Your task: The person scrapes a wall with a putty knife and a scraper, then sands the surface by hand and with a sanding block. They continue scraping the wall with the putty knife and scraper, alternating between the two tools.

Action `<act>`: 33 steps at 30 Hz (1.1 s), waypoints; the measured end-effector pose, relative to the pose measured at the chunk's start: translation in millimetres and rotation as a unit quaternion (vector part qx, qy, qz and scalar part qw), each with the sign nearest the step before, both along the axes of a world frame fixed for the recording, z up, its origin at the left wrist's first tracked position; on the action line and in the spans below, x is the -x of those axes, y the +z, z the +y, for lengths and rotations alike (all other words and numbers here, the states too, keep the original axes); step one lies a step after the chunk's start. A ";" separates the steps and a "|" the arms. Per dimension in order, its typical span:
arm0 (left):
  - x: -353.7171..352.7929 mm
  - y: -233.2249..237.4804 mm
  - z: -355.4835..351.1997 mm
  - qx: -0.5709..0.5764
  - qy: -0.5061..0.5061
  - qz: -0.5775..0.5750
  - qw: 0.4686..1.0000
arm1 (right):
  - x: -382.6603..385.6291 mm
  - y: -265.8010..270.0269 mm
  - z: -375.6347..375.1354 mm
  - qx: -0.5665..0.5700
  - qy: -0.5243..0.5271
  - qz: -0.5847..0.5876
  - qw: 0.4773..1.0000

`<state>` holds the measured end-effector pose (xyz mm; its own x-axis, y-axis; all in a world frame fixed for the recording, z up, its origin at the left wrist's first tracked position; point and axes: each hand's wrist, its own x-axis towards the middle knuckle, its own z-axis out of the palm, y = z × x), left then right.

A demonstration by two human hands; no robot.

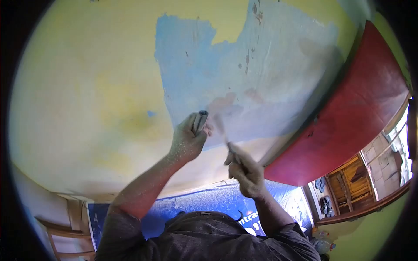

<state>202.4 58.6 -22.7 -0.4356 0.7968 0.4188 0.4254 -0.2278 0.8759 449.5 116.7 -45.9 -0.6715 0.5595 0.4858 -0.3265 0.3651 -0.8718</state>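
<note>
A wall [87, 108] with yellow paint and a bare blue-grey patch [183, 56] fills the view. My left hand [187, 141], dusty white, is wrapped round a short rolled grey piece [200, 121] held against the lower part of the patch. To its right, my right hand [246, 172] grips the handle of a scraper-like tool [220, 126]. The tool's blade is blurred and points up toward the patch, close beside the rolled piece. Whether the blade touches the wall cannot be made out.
A red panel [344, 117] slants along the right. Below lies a dusty blue banner [196, 202] with white lettering. A wooden chair [65, 237] stands at lower left. Shoes [325, 204] and plastic bottles [321, 243] are at lower right, near an opening.
</note>
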 end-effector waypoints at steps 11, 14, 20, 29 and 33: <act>108.2 161.2 12.7 -0.218 -0.003 0.774 0.595 | 83.4 96.1 33.1 -0.323 -0.366 -0.007 0.873; 114.3 186.8 13.8 -0.215 -0.002 0.787 0.578 | 97.9 96.8 19.5 -0.233 -0.366 -0.006 0.901; 123.0 186.6 20.3 -0.153 -0.014 0.798 0.583 | 107.5 78.2 40.3 -0.254 -0.353 0.027 0.900; 119.8 175.1 25.5 -0.151 0.055 0.832 0.531 | 102.1 95.2 52.1 -0.269 -0.340 -0.026 0.901; 121.7 174.7 30.7 -0.163 0.061 0.829 0.532 | 103.3 91.6 53.1 -0.270 -0.335 -0.019 0.902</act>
